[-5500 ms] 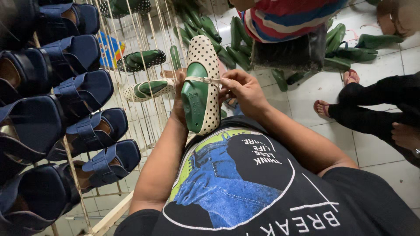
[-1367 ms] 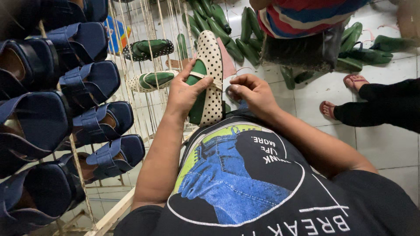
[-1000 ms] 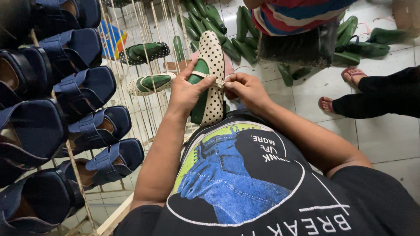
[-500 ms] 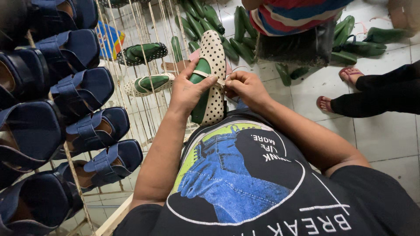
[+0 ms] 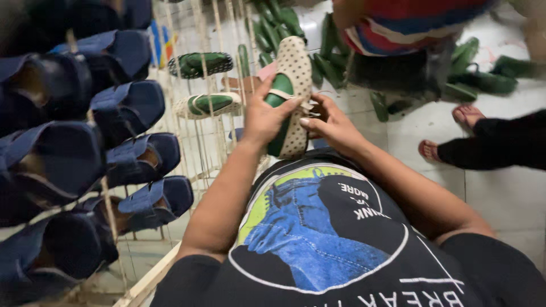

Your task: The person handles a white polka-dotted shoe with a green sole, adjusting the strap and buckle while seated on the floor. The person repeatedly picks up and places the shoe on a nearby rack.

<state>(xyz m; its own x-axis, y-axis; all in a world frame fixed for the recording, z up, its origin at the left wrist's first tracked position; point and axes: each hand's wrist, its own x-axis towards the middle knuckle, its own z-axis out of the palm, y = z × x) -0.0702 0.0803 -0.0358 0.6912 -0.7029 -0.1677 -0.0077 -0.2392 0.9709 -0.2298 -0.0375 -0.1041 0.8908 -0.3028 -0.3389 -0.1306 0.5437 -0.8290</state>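
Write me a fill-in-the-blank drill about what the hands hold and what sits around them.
1. Both hands, left hand and right hand, hold one sandal whose dotted sole is cream and whose strap is ____.
2. The sandals on the rack at the left are dark ____.
3. The bare feet at the right rest on a ____ floor.

Missing words: green; blue; tiled

Sandal (image 5: 291, 96) in my left hand (image 5: 267, 116): cream sole with a matt perforated face, green strap looks like smooth, slightly glossy synthetic. At 9 o'clock the navy sandals (image 5: 136, 156) read as soft matt cloth or suede, can't tell which, on a pale rack (image 5: 205, 142) of thin bare rods. My shirt (image 5: 341, 250) is matt black cloth with a flat print; floor (image 5: 500, 193) at 3 o'clock is smooth, glossy light tile.
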